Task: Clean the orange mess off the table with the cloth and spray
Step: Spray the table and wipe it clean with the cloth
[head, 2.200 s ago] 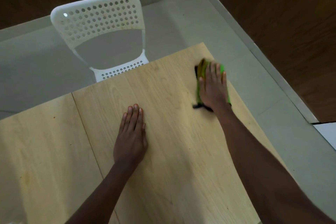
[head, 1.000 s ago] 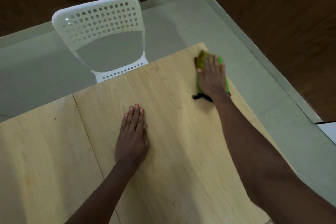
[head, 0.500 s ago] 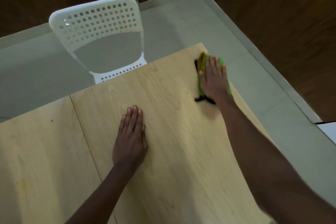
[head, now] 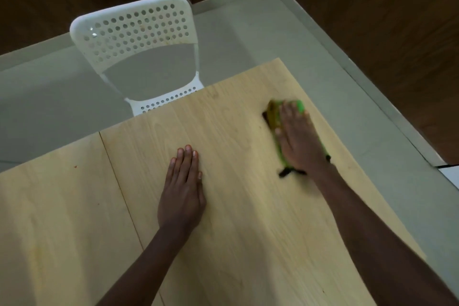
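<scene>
The cloth [head: 277,117], green and stained orange, lies near the far right corner of the desk [head: 248,218], pinned under the right hand [head: 299,140], fingers straight, for scrubbing; the left hand [head: 182,191] rests flat, fingers together, probably for bracing

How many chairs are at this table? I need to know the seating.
1. A white perforated chair stands at the table's far edge, left of the cloth. Others may sit out of frame.
</scene>
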